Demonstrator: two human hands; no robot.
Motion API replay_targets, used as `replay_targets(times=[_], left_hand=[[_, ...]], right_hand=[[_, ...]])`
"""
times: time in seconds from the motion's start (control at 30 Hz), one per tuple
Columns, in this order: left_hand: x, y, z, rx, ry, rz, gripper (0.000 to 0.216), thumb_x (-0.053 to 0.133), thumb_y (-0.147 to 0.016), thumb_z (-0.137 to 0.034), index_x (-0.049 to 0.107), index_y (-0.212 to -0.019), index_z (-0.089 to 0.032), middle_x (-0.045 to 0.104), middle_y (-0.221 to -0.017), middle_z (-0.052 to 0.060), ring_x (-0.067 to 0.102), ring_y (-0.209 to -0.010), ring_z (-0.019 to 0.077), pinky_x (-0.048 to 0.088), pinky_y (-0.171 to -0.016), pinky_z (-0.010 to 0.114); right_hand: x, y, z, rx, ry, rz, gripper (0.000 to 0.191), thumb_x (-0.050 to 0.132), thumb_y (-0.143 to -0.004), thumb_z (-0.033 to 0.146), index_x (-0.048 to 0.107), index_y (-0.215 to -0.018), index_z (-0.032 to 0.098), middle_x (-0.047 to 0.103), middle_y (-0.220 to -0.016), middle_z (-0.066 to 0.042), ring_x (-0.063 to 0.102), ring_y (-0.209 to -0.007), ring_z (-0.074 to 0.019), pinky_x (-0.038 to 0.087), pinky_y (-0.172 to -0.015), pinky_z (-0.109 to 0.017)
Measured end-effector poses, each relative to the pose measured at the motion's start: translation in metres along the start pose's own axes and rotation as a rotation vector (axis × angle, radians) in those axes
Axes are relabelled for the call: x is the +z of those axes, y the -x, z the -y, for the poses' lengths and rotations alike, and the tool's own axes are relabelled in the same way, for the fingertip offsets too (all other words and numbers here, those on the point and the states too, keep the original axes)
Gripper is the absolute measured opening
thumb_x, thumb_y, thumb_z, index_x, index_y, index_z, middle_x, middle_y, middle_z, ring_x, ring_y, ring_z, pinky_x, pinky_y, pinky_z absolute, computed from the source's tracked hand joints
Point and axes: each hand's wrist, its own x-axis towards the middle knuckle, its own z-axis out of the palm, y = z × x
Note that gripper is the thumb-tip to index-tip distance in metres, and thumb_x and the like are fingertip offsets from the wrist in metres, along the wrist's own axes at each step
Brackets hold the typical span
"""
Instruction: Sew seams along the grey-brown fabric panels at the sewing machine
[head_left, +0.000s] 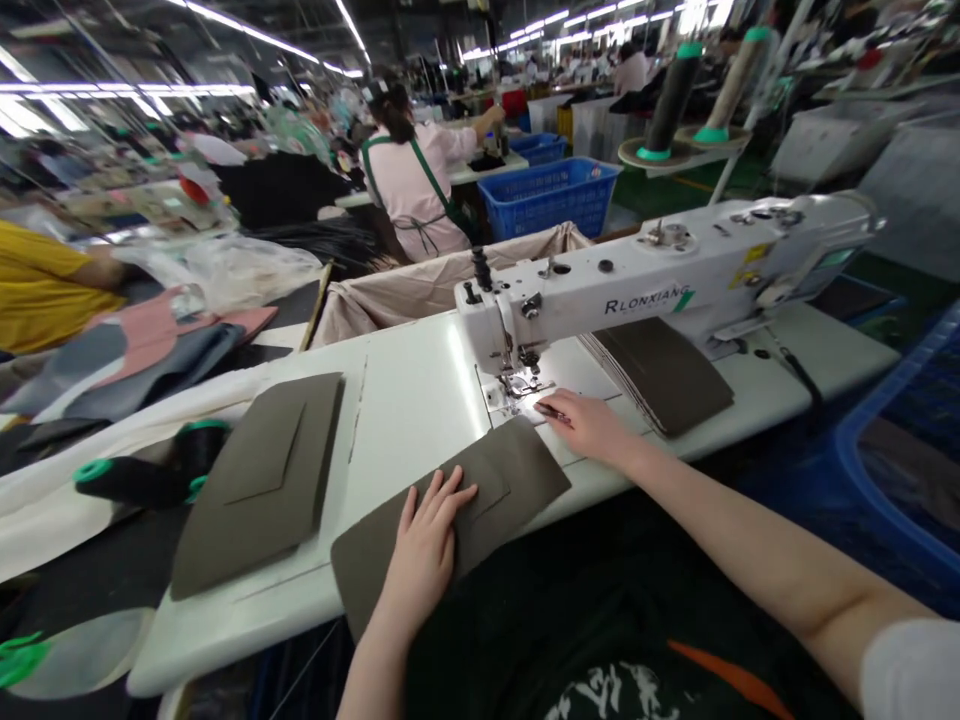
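Your left hand [424, 545] lies with fingers spread on the grey-brown panel [536, 470] at the lower centre of the frame, just beside a smaller patch [489, 492] on it. Your right hand [592, 428] has its fingers drawn together around a small dark tool [553, 412], perhaps thread snips, beside the lit presser foot [525, 388]; it is too small to name surely.

To work well here, I'd press evenly with the left palm so the panel neither skews nor drags over the front edge, and mind your right fingertips so near the needle area. The panel's upper corner lies just short of the foot.

The pale sewing table [405, 385] carries the white RLONXIANG sewing machine [566, 305]. A patched panel [262, 485] lies at centre left, and a stack of similar panels [667, 375] sits right of centre by the machine's arm. Black thread cones [135, 482] lie at far left.

Beyond, a co-worker in pink [416, 190] sits at upper centre by a blue basket [551, 205], and strip lights [247, 30] cross the ceiling.
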Motion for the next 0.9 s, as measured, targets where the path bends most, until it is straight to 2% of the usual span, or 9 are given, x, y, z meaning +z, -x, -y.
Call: replay_targets(times=[0.1, 0.17, 0.23, 0.3, 0.37, 0.43, 0.5, 0.57, 0.9], left_hand=[[-0.006, -0.03, -0.008, 0.091, 0.042, 0.004, 0.046, 0.03, -0.09, -0.007, 0.055, -0.124, -0.027, 0.043, -0.147, 0.0, 0.028, -0.142, 0.0203, 0.018, -0.117, 0.052], [-0.007, -0.044, -0.023, 0.098, 0.056, -0.046, 0.035, 0.036, -0.092, -0.013, 0.06, -0.113, -0.025, 0.052, -0.138, 0.003, 0.036, -0.136, 0.0235, 0.026, -0.113, 0.051], [-0.003, -0.051, -0.047, 0.1, 0.083, -0.109, 0.023, 0.047, -0.092, -0.025, 0.061, -0.11, -0.024, 0.057, -0.129, 0.006, 0.045, -0.126, 0.0265, 0.035, -0.107, 0.049], [0.008, -0.052, -0.074, 0.131, 0.118, -0.142, 0.032, 0.057, -0.088, -0.036, 0.058, -0.118, -0.024, 0.059, -0.122, 0.008, 0.051, -0.115, 0.0272, 0.041, -0.099, 0.045], [0.023, -0.051, -0.098, 0.175, 0.133, -0.155, 0.04, 0.06, -0.088, -0.036, 0.054, -0.125, -0.023, 0.059, -0.118, 0.009, 0.053, -0.106, 0.0263, 0.044, -0.092, 0.042], [0.037, -0.05, -0.113, 0.204, 0.121, -0.166, 0.027, 0.055, -0.092, -0.028, 0.058, -0.118, -0.023, 0.062, -0.109, 0.008, 0.055, -0.099, 0.0248, 0.044, -0.085, 0.04], [0.047, -0.05, -0.12, 0.215, 0.114, -0.175, 0.016, 0.049, -0.094, -0.021, 0.062, -0.102, -0.023, 0.064, -0.099, 0.007, 0.055, -0.094, 0.0234, 0.043, -0.081, 0.039], [0.05, -0.051, -0.122, 0.206, 0.137, -0.173, 0.013, 0.048, -0.094, -0.02, 0.061, -0.093, -0.022, 0.064, -0.093, 0.006, 0.055, -0.092, 0.0225, 0.042, -0.08, 0.038], [0.047, -0.051, -0.129, 0.083, 0.317, -0.139, 0.009, 0.048, -0.095, -0.024, 0.056, -0.092, -0.021, 0.062, -0.092, 0.005, 0.054, -0.088, 0.021, 0.043, -0.08, 0.038]], right_hand=[[-0.016, 0.03, 0.005, 0.113, -0.012, -0.043, 0.021, 0.044, -0.095, 0.036, 0.061, -0.092, 0.023, 0.064, -0.074, 0.0, 0.058, -0.067, -0.0157, 0.036, -0.061, -0.025], [-0.024, 0.057, 0.007, 0.196, -0.03, -0.052, 0.025, 0.043, -0.095, 0.041, 0.058, -0.086, 0.023, 0.06, -0.066, 0.002, 0.055, -0.061, -0.0148, 0.035, -0.059, -0.025], [-0.028, 0.085, 0.01, 0.282, -0.055, -0.052, 0.026, 0.043, -0.095, 0.044, 0.056, -0.085, 0.023, 0.059, -0.066, 0.002, 0.056, -0.06, -0.0147, 0.035, -0.058, -0.025], [-0.025, 0.11, 0.013, 0.347, -0.083, -0.026, 0.026, 0.043, -0.095, 0.045, 0.055, -0.088, 0.023, 0.06, -0.067, 0.002, 0.058, -0.062, -0.0156, 0.037, -0.059, -0.025], [-0.018, 0.129, 0.017, 0.378, -0.126, 0.013, 0.023, 0.041, -0.095, 0.043, 0.053, -0.093, 0.023, 0.061, -0.071, 0.001, 0.06, -0.066, -0.0163, 0.038, -0.061, -0.025], [-0.007, 0.142, 0.021, 0.383, -0.166, 0.057, 0.019, 0.041, -0.096, 0.038, 0.051, -0.094, 0.023, 0.062, -0.074, 0.001, 0.06, -0.067, -0.0162, 0.038, -0.06, -0.025], [0.003, 0.15, 0.025, 0.382, -0.185, 0.089, 0.015, 0.043, -0.096, 0.036, 0.049, -0.091, 0.023, 0.061, -0.075, 0.001, 0.059, -0.065, -0.0159, 0.037, -0.058, -0.025], [0.01, 0.152, 0.027, 0.376, -0.194, 0.109, 0.015, 0.045, -0.095, 0.036, 0.048, -0.088, 0.023, 0.06, -0.073, 0.002, 0.058, -0.063, -0.0157, 0.035, -0.057, -0.025], [0.017, 0.144, 0.029, 0.362, -0.207, 0.102, 0.018, 0.042, -0.097, 0.036, 0.045, -0.084, 0.023, 0.06, -0.07, 0.002, 0.058, -0.062, -0.0157, 0.032, -0.056, -0.025]])
